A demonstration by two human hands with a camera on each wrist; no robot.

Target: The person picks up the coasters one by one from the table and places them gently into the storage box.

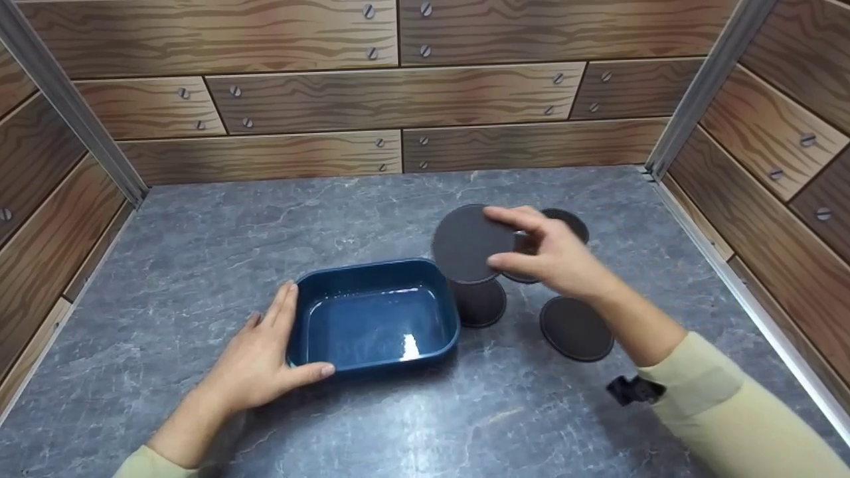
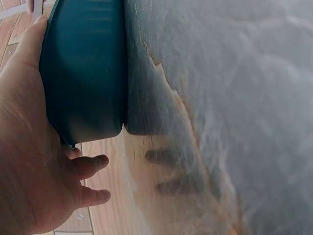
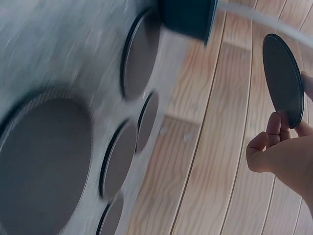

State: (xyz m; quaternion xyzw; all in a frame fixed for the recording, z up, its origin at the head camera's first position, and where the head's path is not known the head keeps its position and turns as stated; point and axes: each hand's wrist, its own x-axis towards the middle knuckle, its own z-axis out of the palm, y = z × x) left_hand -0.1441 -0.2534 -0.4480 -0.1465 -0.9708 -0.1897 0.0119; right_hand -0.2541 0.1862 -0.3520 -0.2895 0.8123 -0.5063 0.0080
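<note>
The right hand (image 1: 558, 257) pinches a coaster (image 1: 465, 245) near the far right corner of the dish (image 1: 372, 325); keep that pinch firm while the left hand (image 1: 259, 362), straight-fingered, steadies the dish's left end

The left hand (image 1: 260, 357) is holding its thumb wide of its extended fingers. The right hand (image 1: 556, 252) is pinching between thumb and fingers, its forearm (image 1: 641, 325) slanting inward.

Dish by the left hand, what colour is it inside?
The dish is dark blue inside, clearest in the head view.
</note>
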